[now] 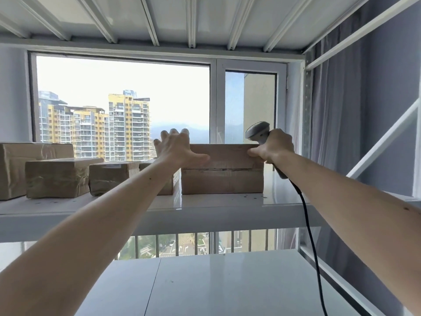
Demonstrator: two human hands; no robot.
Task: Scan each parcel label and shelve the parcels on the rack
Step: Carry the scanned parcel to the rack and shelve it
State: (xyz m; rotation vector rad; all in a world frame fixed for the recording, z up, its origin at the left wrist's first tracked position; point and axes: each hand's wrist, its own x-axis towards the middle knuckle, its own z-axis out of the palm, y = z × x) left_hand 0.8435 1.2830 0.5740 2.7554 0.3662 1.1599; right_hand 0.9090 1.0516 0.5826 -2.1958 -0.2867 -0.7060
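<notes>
A brown cardboard parcel (224,176) stands on the white rack shelf (205,209) toward its right end. My left hand (176,148) lies against the parcel's upper left corner with fingers spread and thumb along its front face. My right hand (274,148) grips a grey handheld scanner (257,132), its head above the parcel's top right corner; the thumb presses the parcel's front edge. The scanner's black cable (307,220) hangs down to the lower right.
Several taped brown parcels (58,177) sit in a row on the left of the same shelf. A lower white shelf (205,283) lies below. The rack's upright (307,110) and a diagonal brace (385,140) stand at the right; a window is behind.
</notes>
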